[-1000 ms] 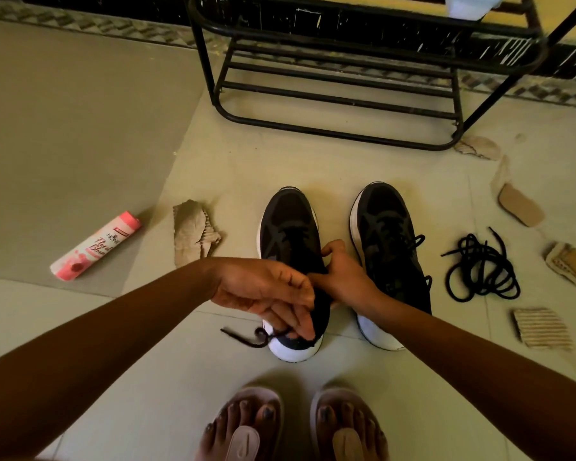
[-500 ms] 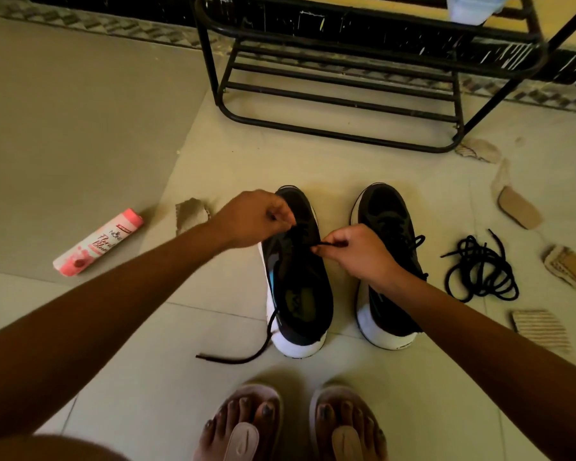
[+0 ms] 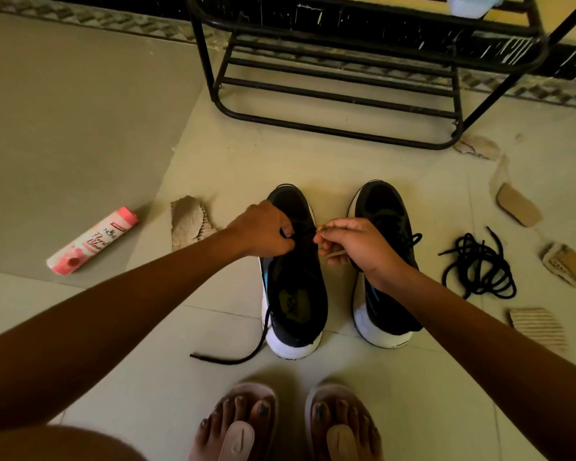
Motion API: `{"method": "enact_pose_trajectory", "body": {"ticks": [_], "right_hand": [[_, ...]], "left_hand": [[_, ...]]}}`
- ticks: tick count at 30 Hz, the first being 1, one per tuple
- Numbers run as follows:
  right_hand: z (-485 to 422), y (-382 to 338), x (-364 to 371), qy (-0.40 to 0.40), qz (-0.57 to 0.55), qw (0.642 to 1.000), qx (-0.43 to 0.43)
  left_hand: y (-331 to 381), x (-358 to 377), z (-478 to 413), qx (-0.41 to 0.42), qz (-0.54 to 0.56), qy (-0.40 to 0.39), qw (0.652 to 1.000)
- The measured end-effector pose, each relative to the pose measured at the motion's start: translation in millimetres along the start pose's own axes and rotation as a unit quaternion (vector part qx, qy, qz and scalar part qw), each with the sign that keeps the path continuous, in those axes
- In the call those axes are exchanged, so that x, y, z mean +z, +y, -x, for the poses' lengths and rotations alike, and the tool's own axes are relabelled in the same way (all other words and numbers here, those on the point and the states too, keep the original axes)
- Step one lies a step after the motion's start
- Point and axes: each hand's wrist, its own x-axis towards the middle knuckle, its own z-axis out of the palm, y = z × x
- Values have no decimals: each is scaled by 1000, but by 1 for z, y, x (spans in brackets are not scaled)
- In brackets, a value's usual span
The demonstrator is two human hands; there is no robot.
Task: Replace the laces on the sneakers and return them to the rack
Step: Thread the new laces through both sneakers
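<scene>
Two black sneakers with white soles stand side by side on the floor, toes pointing away from me. My left hand (image 3: 266, 231) pinches the black lace over the eyelets of the left sneaker (image 3: 295, 294). My right hand (image 3: 353, 244) pinches the same lace from the sneaker's right side, fingers curled. One loose lace end (image 3: 233, 356) trails onto the floor by the heel. The right sneaker (image 3: 384, 271) is laced and partly hidden by my right wrist. A coil of loose black laces (image 3: 479, 267) lies to the right.
A black metal shoe rack (image 3: 340, 94) stands beyond the sneakers. A pink bottle (image 3: 92, 241) lies on the floor at left. Several cardboard scraps (image 3: 519, 204) are scattered around, one scrap (image 3: 187, 217) lying left of the shoes. My sandalled feet (image 3: 290, 427) are just below the sneakers.
Both hands moved from the heel area up to the eyelets of the left sneaker. The loose lace end stretched out further left on the floor.
</scene>
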Motion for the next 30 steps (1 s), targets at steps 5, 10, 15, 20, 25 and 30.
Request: {"method": "enact_pose_trajectory", "body": {"ticks": [5, 10, 15, 20, 25, 30], "right_hand": [[4, 7, 3, -52, 187, 981, -4], [3, 20, 15, -28, 342, 936, -79], [2, 16, 9, -30, 337, 938, -71], [3, 13, 9, -41, 335, 939, -65], [6, -3, 9, 30, 263, 959, -105], [0, -10, 21, 104, 230, 960, -117]], "left_hand": [[-3, -1, 1, 6, 92, -25, 995], [7, -32, 12, 19, 196, -84, 977], [9, -66, 16, 24, 257, 1, 966], [8, -73, 17, -6, 336, 80, 939], [16, -68, 23, 11, 377, 86, 922], [41, -88, 31, 51, 442, 134, 886]]}}
